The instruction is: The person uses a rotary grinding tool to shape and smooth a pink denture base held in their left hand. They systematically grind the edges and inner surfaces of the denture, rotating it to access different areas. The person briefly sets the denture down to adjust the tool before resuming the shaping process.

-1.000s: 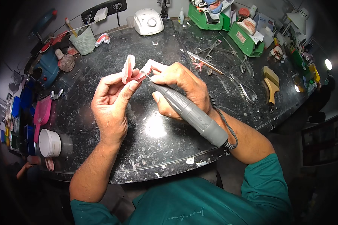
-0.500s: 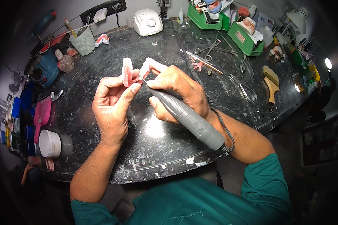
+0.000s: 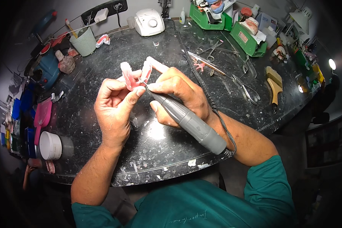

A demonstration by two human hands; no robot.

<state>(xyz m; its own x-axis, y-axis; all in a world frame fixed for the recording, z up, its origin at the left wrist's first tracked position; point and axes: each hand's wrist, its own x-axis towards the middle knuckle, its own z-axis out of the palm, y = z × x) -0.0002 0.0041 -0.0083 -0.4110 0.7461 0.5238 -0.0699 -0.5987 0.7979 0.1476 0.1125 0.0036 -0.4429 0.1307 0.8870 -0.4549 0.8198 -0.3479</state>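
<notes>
- Two hands are raised over the near middle of the black table point(image 3: 114, 167), both closed on things.
- Left hand point(image 3: 113, 106): thumb and fingers pinched together on the near end of the denture point(image 3: 128, 78), a pink and white U-shaped piece held clear of the table, its two arms pointing far.
- Right hand point(image 3: 184, 95): wrapped around the grey drill point(image 3: 190, 119), thumb underneath; one finger stretches to the denture's right arm.
- The drill's tip is at the denture's inner side; whether it touches cannot be told.
- The left thumb and fingers hide part of the denture.
- The drill's cord point(image 3: 230, 133) hangs over the right forearm.
- Right on the table: scissors point(image 3: 212, 58), pliers point(image 3: 246, 90) and a brush point(image 3: 274, 85).
- Far right: two green bins point(image 3: 207, 21), both filled.
- Far middle: a white box point(image 3: 150, 22) with a knob, near a small bottle point(image 3: 182, 17).
- Far left: a cup point(image 3: 83, 41) beside a dental model point(image 3: 103, 40).
- Near left: a white tub point(image 3: 50, 145) beside a pink dustpan point(image 3: 43, 117).
</notes>
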